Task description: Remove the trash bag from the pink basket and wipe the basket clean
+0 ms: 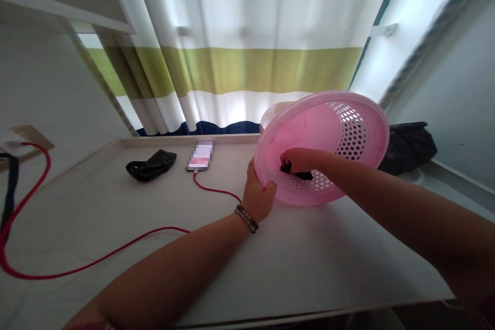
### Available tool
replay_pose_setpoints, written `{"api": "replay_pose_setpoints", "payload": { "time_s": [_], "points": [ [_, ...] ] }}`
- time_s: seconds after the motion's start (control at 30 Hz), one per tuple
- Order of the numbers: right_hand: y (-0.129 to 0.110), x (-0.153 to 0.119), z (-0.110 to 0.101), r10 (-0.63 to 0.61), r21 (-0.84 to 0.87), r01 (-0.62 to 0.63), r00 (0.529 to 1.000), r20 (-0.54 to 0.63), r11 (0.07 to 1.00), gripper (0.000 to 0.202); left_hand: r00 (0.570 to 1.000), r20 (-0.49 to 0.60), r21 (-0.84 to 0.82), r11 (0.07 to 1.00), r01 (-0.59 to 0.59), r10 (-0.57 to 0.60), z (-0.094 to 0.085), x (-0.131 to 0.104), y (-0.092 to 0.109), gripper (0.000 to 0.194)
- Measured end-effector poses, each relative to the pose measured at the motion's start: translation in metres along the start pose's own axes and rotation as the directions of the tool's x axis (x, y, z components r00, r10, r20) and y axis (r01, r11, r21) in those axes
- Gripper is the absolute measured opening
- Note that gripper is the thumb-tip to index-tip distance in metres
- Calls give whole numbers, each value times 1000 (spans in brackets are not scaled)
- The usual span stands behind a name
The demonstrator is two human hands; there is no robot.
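Observation:
A pink plastic basket (320, 98) with round holes in its wall is tilted, its mouth facing me. My left hand (260, 193), a beaded bracelet at its wrist, grips the basket's left rim with the thumb on the near side. Reaching inside the basket, my right hand (297, 160) has its fingers closed on a small black item (305, 175), which lies against the holed wall. Its kind I cannot make out, since the fingers hide part of it.
A phone (201, 154) lies on the white table (154, 206), plugged into a red cable (116, 252) that runs left. Beside it is a crumpled black plastic bag (150, 165). Behind the basket, a black bag (412, 147) stands near the right wall. A striped curtain (251, 69) hangs behind.

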State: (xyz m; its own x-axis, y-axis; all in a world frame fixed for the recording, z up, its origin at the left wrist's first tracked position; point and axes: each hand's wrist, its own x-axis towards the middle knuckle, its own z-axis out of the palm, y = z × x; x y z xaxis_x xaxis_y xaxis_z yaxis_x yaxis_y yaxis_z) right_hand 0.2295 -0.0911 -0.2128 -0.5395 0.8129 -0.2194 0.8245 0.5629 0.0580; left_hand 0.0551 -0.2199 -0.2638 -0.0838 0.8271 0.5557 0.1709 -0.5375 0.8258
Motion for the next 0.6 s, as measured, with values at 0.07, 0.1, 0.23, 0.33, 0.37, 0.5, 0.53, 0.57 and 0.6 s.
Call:
{"api": "replay_pose_setpoints", "payload": {
  "time_s": [0.07, 0.1, 0.23, 0.33, 0.37, 0.5, 0.53, 0.57, 0.6],
  "points": [
    [4, 6, 0, -5, 32, 4, 999, 47, 999, 41, 1000, 4, -3, 1000, 11, -11, -1, 0, 0, 67],
    [7, 11, 1, 3, 49, -6, 998, 64, 999, 41, 1000, 5, -8, 1000, 16, -16, -1, 0, 0, 66],
    [16, 39, 5, 106, 100, -100, 992, -63, 990, 35, 1000, 7, -44, 999, 30, -30, -2, 1, 2, 70],
    [18, 58, 12, 244, 165, -205, 934, -263, 965, 28, 999, 11, -62, 997, 38, -38, -2, 1, 2, 73],
    [18, 63, 14, 291, 203, -237, 906, -307, 950, 28, 999, 11, -62, 997, 39, -38, -2, 1, 2, 73],
    [16, 75, 25, 456, 376, -315, 803, -384, 872, 32, 999, 21, -57, 997, 43, -42, -3, 2, 2, 63],
    [15, 77, 27, 488, 411, -327, 781, -389, 851, 33, 999, 24, -56, 997, 46, -44, -3, 2, 2, 62],
    [15, 78, 29, 513, 439, -335, 762, -395, 834, 34, 999, 25, -54, 997, 47, -46, -3, 2, 2, 62],
    [14, 78, 30, 530, 456, -339, 748, -400, 823, 35, 999, 24, -49, 998, 47, -46, -3, 2, 2, 62]
  ]
}}
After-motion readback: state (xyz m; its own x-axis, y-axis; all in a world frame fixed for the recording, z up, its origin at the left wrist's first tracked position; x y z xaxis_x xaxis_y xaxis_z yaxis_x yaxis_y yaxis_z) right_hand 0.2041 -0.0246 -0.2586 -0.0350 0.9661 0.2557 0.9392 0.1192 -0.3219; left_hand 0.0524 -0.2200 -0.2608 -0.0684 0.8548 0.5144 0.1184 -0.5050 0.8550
